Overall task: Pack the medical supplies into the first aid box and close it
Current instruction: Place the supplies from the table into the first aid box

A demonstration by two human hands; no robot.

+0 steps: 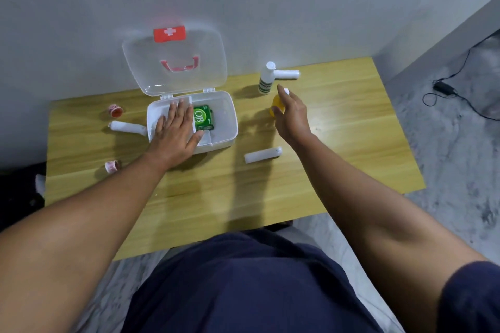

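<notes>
On your table sit one first aid box, lid up, two red tape rolls, three white rolls and one spray bottle. The near roll lies lengthwise left-right. The green pack inside reads "OB". Your left hand lies flat, fingers spread, on the box; your right hand loosely curls around a yellow bottle.

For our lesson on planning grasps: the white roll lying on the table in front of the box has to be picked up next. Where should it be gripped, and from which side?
Grip the white roll around its middle, coming from above with fingers across its short width. It lies flat on the table, long axis running left to right, with bare wood on both long sides. The right hand is the nearer one, though it is at the yellow bottle.
</notes>
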